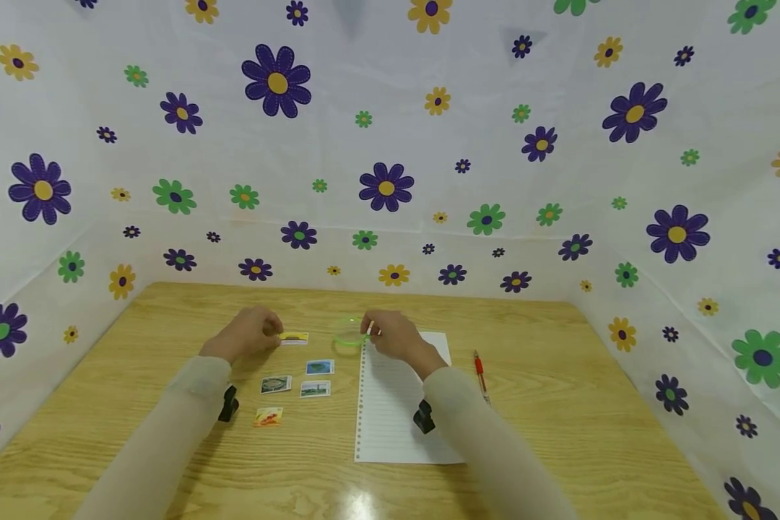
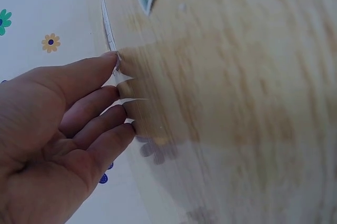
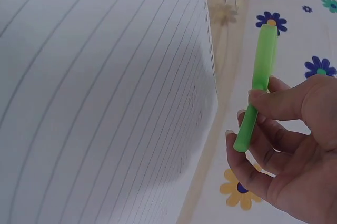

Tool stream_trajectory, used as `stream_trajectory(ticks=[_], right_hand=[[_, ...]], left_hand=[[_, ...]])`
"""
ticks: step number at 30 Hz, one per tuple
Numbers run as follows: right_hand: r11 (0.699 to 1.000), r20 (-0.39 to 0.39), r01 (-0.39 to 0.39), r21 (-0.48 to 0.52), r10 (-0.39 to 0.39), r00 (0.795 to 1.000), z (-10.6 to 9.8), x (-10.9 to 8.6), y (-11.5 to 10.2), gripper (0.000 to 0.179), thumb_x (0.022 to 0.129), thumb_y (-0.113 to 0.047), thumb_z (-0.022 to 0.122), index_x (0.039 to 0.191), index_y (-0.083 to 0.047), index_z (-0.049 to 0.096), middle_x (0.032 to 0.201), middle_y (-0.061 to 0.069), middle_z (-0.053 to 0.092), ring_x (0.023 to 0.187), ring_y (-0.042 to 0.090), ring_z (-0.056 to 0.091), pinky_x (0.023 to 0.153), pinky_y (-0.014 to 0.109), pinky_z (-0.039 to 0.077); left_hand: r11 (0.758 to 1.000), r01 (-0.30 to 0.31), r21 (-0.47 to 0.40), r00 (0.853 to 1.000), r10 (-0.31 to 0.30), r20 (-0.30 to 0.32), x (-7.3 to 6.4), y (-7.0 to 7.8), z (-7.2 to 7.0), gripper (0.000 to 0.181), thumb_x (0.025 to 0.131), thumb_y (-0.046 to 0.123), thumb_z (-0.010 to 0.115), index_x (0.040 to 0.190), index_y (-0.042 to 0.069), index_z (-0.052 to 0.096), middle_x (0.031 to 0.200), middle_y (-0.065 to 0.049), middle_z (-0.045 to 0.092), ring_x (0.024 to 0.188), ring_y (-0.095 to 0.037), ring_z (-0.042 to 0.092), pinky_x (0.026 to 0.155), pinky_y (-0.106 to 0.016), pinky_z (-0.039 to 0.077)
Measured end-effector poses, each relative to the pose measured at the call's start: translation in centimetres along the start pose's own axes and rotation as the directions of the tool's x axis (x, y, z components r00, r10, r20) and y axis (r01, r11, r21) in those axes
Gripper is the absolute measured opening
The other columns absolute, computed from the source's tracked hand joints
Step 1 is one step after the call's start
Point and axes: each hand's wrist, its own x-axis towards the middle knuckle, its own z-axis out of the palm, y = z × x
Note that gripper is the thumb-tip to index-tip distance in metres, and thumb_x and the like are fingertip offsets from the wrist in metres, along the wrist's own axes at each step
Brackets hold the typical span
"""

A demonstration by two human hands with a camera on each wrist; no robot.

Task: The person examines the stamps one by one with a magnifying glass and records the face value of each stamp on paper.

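Observation:
With thumb and fingertips, my left hand [image 1: 247,334] pinches the edge of a small stamp [image 1: 295,338] with a yellow picture. The left wrist view catches that stamp nearly edge-on at the thumb tip. My right hand [image 1: 396,336] holds a green-framed magnifying glass [image 3: 264,58] by its handle, thumb against fingers. Its round lens lies to the left of the hand, between the held stamp and the paper's top corner. Nearer me lie several more stamps: a blue-green one [image 1: 320,367], a dark one [image 1: 276,384], a landscape one [image 1: 315,389] and a red-yellow one [image 1: 269,417].
A lined sheet of paper [image 1: 390,412] with punched holes along its left edge lies beneath the right forearm. Right of it is a red pen [image 1: 479,370]. The wooden table [image 1: 559,404] meets a flower-patterned cloth [image 1: 468,245] at the back and sides.

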Motion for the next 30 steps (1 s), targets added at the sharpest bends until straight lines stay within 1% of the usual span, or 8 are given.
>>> stream_trajectory(ticks=[6,13,19,21,25,28,30], right_hand=[[0.999,-0.017,0.025,-0.046,-0.026,1.0,0.8,0.7,-1.4,0.018,0.095,0.003,0.066,0.104,-0.012,0.069,0.104,0.008,0.075,0.094,0.022,0.068,0.082,0.036,0.057],[0.999,-0.014,0.024,-0.024,-0.024,1.0,1.5,1.2,-2.8,0.018,0.096,0.001,0.066,0.108,-0.011,0.07,0.107,0.009,0.075,0.098,0.024,0.068,0.082,0.036,0.058],[0.999,-0.003,0.031,-0.034,-0.031,0.999,2.3,1.6,-3.6,0.02,0.096,0.001,0.066,0.104,-0.017,0.071,0.108,0.008,0.075,0.099,0.023,0.069,0.077,0.032,0.057],[0.999,-0.002,0.039,-0.031,-0.039,0.999,2.5,1.7,-3.9,0.02,0.096,0.001,0.066,0.105,-0.017,0.071,0.108,0.007,0.075,0.099,0.023,0.069,0.077,0.032,0.056],[0.998,0.002,0.053,-0.033,-0.053,0.999,2.8,1.8,-4.5,0.018,0.097,-0.001,0.067,0.105,-0.017,0.072,0.108,0.007,0.075,0.099,0.021,0.069,0.081,0.032,0.057],[0.998,0.006,0.051,-0.035,-0.051,0.999,2.9,1.9,-5.0,0.017,0.098,-0.003,0.067,0.106,-0.017,0.072,0.108,0.006,0.076,0.1,0.021,0.069,0.084,0.034,0.058],[0.998,0.011,0.049,-0.031,-0.048,0.999,2.9,1.9,-5.2,0.016,0.098,-0.004,0.067,0.106,-0.017,0.072,0.109,0.006,0.075,0.101,0.021,0.069,0.084,0.035,0.058]], left_hand=[[1.0,0.001,-0.004,1.0,-0.001,0.011,0.0,0.0,0.0,0.023,0.096,0.011,0.072,0.116,0.002,0.071,0.126,-0.022,0.07,0.115,-0.038,0.065,0.105,-0.058,0.051],[1.0,0.009,-0.009,1.0,-0.009,0.01,-0.1,-0.1,0.0,0.023,0.095,0.011,0.072,0.116,0.001,0.071,0.126,-0.022,0.07,0.117,-0.039,0.065,0.105,-0.058,0.051],[1.0,0.004,-0.016,1.0,-0.004,0.011,-0.1,0.0,0.1,0.024,0.094,0.01,0.072,0.116,0.0,0.071,0.125,-0.023,0.07,0.117,-0.041,0.064,0.105,-0.058,0.051],[1.0,-0.002,-0.008,1.0,0.002,0.013,-0.2,0.0,0.1,0.024,0.095,0.01,0.072,0.116,0.0,0.07,0.125,-0.024,0.07,0.117,-0.041,0.064,0.104,-0.058,0.051],[1.0,-0.007,0.01,1.0,0.007,0.012,-0.2,-0.1,0.2,0.024,0.095,0.01,0.072,0.117,0.0,0.07,0.126,-0.024,0.069,0.118,-0.042,0.064,0.105,-0.058,0.051],[1.0,-0.004,0.009,1.0,0.004,0.011,-0.2,-0.1,0.1,0.025,0.095,0.01,0.072,0.118,0.0,0.07,0.127,-0.024,0.068,0.119,-0.042,0.064,0.106,-0.059,0.05],[1.0,-0.006,0.007,1.0,0.005,0.01,-0.2,0.0,0.1,0.025,0.095,0.01,0.071,0.119,0.0,0.07,0.128,-0.025,0.068,0.12,-0.043,0.063,0.106,-0.059,0.05]])
